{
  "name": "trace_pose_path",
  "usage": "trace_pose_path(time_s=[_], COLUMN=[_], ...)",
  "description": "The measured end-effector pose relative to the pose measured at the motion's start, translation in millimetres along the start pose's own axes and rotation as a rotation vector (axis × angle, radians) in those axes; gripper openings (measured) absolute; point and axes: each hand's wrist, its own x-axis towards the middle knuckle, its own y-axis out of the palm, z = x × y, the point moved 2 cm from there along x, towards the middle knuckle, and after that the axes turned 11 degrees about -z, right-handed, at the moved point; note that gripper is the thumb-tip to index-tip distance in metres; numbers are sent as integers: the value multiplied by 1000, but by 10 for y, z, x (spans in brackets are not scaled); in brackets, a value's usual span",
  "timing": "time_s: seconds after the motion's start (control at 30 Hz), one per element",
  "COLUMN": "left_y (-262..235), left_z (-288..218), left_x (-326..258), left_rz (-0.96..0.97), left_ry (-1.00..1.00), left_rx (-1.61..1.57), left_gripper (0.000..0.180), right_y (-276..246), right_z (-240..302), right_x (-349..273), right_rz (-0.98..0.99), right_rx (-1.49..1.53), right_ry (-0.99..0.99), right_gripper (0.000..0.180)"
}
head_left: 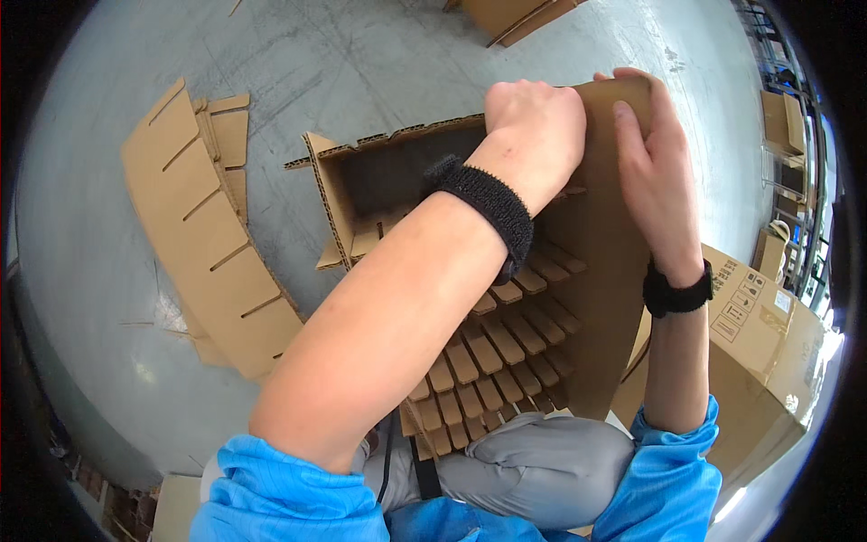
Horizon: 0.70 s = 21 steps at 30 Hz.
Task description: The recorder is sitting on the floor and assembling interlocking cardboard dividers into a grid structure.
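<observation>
A brown cardboard divider grid (483, 348) with rows of slotted, interlocking strips stands on its side before my knees. Along its right side runs a broad cardboard panel (607, 271). My right hand (657, 163) grips the far top corner of that panel, thumb on the near face and fingers wrapped over the edge. Beside it, my left hand (537, 117) is closed in a fist at the far corner of the grid, against the panel. Its fingertips are hidden, so what they hold cannot be made out. My left forearm crosses over the grid and covers part of it.
Slotted cardboard strips (203, 226) lie on the grey floor (289, 54) to the left. A printed carton (750, 316) stands close on the right. Another cardboard box (519, 16) is at the far edge, and racks with boxes (782, 122) line the far right.
</observation>
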Motion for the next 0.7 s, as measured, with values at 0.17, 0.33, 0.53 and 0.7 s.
trace_pose_path(time_s=[0.17,0.33,0.53,0.7], left_y=[-149,-88,28,135], left_z=[293,571,623,611], left_x=[161,97,120,198], left_rz=[29,278,255,185], left_ry=[-99,134,-131,-87], left_rx=[-47,-189,-49,-84], left_gripper=[30,66,47,43], right_y=[64,64,202,112], right_z=[69,-117,-103,-187], right_x=[46,98,41,-159], right_rz=[30,70,55,-149], right_rx=[-29,121,-128,-363], right_ry=[-37,131,99,-319], right_gripper=[27,30,39,42])
